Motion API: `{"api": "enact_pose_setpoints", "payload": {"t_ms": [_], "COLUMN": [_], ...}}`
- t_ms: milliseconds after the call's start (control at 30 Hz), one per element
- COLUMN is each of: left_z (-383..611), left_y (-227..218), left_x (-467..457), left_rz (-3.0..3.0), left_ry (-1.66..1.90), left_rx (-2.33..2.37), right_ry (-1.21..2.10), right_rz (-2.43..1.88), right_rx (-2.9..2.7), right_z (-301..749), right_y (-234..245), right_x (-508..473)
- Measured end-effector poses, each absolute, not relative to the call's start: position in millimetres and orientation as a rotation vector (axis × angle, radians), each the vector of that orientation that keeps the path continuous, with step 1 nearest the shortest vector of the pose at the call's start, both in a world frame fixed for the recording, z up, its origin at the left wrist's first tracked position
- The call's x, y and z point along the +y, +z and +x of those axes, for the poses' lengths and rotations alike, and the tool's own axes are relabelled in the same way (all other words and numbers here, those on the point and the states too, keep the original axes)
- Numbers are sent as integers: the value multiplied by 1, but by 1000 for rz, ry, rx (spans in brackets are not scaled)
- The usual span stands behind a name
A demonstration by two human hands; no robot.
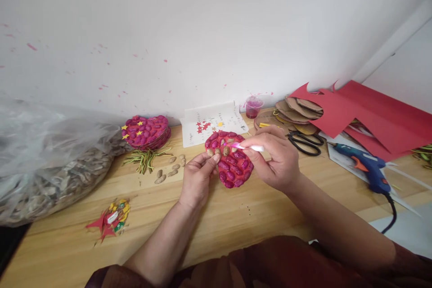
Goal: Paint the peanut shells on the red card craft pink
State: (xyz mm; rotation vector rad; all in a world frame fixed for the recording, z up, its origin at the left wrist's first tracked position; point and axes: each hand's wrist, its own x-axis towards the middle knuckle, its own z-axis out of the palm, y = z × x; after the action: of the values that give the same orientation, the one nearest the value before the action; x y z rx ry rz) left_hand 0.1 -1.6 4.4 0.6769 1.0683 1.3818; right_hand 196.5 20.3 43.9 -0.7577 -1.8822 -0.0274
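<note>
My left hand pinches the left edge of a red craft piece covered in peanuts, held above the table. Most of its peanuts are painted shiny magenta, while several near the top and left edge are still plain brown. In my right hand is a slim paintbrush with a white handle end and a pink tip. That tip touches or hovers close over the peanuts in the upper part; I cannot tell which. Loose unpainted peanuts lie left of my left hand.
A stack of magenta peanut pieces with yellow stars and a bag of peanuts stand left. Behind are paper with stars and a paint cup. Scissors, a glue gun and red sheets lie right.
</note>
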Motion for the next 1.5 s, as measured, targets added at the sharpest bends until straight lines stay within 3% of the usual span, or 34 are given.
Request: {"api": "enact_pose_setpoints", "payload": {"t_ms": [767, 1500], "left_z": [1, 0], "left_y": [10, 11], "left_x": [-2, -1], "left_rz": [613, 553], "left_ry": [1380, 1267], "left_rx": [1055, 1007], "right_ry": [-71, 136], "right_rz": [-785, -889], "right_rx": [-1885, -1805], "right_z": [197, 208], "right_y": [44, 46], "right_x": [23, 30]}}
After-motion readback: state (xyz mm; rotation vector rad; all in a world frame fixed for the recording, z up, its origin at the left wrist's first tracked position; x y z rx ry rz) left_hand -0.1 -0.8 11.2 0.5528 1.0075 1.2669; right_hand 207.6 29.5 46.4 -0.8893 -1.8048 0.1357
